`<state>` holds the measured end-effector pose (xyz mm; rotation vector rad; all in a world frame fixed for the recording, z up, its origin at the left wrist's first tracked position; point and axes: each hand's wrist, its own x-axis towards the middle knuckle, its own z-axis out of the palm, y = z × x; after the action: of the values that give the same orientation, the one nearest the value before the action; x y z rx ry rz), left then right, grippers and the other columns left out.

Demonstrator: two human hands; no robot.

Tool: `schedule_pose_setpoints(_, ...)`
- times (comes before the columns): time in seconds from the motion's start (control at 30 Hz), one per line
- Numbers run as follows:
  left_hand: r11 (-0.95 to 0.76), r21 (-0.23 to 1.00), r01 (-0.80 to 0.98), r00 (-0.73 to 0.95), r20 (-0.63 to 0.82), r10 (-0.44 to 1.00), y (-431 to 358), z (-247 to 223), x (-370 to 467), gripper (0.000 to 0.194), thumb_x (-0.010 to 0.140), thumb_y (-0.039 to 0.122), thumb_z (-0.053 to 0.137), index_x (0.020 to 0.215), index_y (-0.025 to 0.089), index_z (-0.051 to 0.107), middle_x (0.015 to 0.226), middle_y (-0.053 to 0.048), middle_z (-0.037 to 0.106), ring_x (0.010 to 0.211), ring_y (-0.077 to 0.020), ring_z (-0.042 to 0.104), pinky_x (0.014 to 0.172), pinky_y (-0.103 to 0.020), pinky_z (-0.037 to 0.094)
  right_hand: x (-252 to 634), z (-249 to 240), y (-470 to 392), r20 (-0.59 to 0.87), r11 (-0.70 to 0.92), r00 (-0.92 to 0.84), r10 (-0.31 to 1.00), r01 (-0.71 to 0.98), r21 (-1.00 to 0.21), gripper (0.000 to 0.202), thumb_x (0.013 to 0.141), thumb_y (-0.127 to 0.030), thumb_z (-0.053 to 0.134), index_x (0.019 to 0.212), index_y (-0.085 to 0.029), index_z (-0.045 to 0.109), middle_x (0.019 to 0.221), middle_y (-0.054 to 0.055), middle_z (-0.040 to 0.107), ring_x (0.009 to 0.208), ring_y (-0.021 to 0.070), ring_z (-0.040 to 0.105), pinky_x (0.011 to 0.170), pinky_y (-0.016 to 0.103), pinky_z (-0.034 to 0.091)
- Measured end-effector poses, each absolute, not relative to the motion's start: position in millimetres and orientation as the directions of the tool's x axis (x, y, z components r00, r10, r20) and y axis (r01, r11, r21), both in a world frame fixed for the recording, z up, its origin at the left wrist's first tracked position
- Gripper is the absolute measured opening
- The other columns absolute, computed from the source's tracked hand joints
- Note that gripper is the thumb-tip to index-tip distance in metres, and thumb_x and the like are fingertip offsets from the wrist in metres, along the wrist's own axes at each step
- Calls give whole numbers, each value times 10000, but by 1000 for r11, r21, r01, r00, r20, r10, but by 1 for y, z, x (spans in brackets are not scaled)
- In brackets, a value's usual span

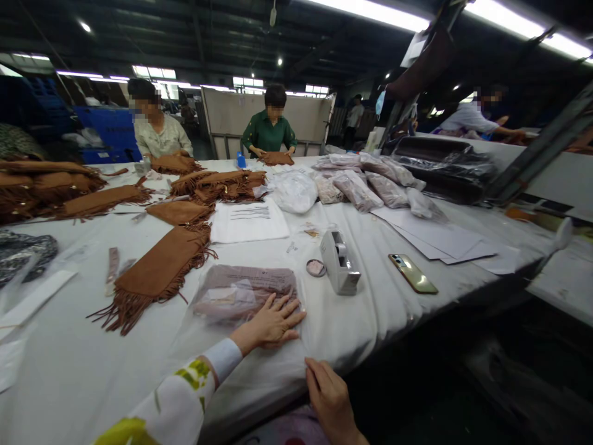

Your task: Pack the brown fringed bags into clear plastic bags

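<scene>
A clear plastic bag with a folded brown item and a pale slip inside lies flat on the table in front of me. My left hand rests palm down on its right part, fingers spread. Nearer the table's edge, my right hand is closed in a pinch at the bag's loose near right corner; the film between its fingertips is hard to see. Left of the bag is a brown fringed suede bag. A tape dispenser stands to the right, with a small round dish beside it.
A phone and white sheets lie to the right. Bagged items are piled behind, near stacked white sheets. Fringed pieces heap at the left. Two co-workers handle brown pieces across the table. The table's edge runs close by.
</scene>
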<state>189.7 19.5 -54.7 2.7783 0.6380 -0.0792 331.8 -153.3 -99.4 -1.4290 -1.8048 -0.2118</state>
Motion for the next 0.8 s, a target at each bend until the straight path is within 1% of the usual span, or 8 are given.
schedule_pose_setpoints(0.13, -869, 246, 430, 903, -88, 422, 20, -69, 185, 651, 905, 645, 200, 1479, 341, 160, 1573, -76, 192, 1422, -356, 154, 1094, -651, 104, 328, -102, -178, 724, 447, -86, 685, 834, -324, 224, 883, -80, 499, 1049, -189, 604, 635, 8, 607, 538, 139, 592, 525, 248, 521)
schedule_pose_setpoints(0.2, -875, 231, 427, 903, -62, 424, 20, -72, 184, 662, 898, 652, 226, 1480, 343, 155, 1571, -79, 200, 1418, -354, 162, 1097, -644, 103, 328, -100, -182, 693, 345, 41, 720, 845, -409, 272, 890, -145, 521, 1155, -185, 566, 709, 32, 629, 579, 152, 607, 556, 264, 543)
schedule_pose_setpoints(0.3, -878, 208, 430, 901, -37, 432, 19, -72, 184, 665, 897, 648, 244, 1481, 344, 147, 1569, -75, 208, 1412, -348, 176, 1099, -634, 102, 330, -95, -174, 566, 162, 186, 803, 846, -507, 402, 855, -297, 601, 1229, -167, 530, 910, 98, 644, 768, 206, 651, 678, 327, 578)
schedule_pose_setpoints(0.37, -877, 202, 435, 899, -39, 437, 19, -72, 184, 666, 896, 651, 236, 1481, 344, 145, 1567, -71, 218, 1412, -345, 179, 1099, -632, 104, 329, -92, -164, 530, 173, 150, 835, 843, -510, 339, 853, -313, 596, 1163, -180, 573, 958, 100, 647, 855, 221, 654, 747, 347, 573)
schedule_pose_setpoints(0.47, -879, 199, 434, 900, -51, 432, 19, -69, 184, 706, 874, 689, 236, 1480, 337, 154, 1563, -75, 229, 1410, -350, 184, 1095, -634, 116, 323, -93, -152, 537, 223, 129, 833, 811, -541, 179, 887, -196, 483, 993, -188, 627, 847, 56, 668, 790, 180, 663, 728, 298, 557)
schedule_pose_setpoints(0.63, -871, 228, 436, 899, -73, 431, 17, -64, 184, 721, 866, 705, 207, 1481, 333, 151, 1569, -76, 207, 1415, -353, 173, 1092, -645, 111, 314, -89, -150, 526, 169, 235, 817, 775, -609, 159, 836, -142, 481, 796, -191, 628, 651, -9, 621, 531, 117, 579, 551, 226, 486)
schedule_pose_setpoints(0.73, -861, 254, 441, 897, -87, 434, 19, -61, 183, 734, 860, 714, 198, 1482, 327, 151, 1571, -78, 199, 1417, -360, 162, 1093, -650, 95, 312, -84, -156, 561, 190, 221, 798, 790, -582, 173, 835, -137, 489, 724, -193, 609, 594, -20, 586, 501, 107, 546, 522, 218, 454)
schedule_pose_setpoints(0.8, -862, 254, 438, 898, -85, 431, 21, -61, 182, 744, 855, 719, 217, 1481, 324, 157, 1571, -81, 199, 1418, -362, 159, 1095, -649, 92, 310, -83, -162, 599, 245, 158, 785, 809, -534, 212, 847, -109, 464, 706, -191, 600, 581, -14, 578, 516, 110, 552, 525, 221, 448)
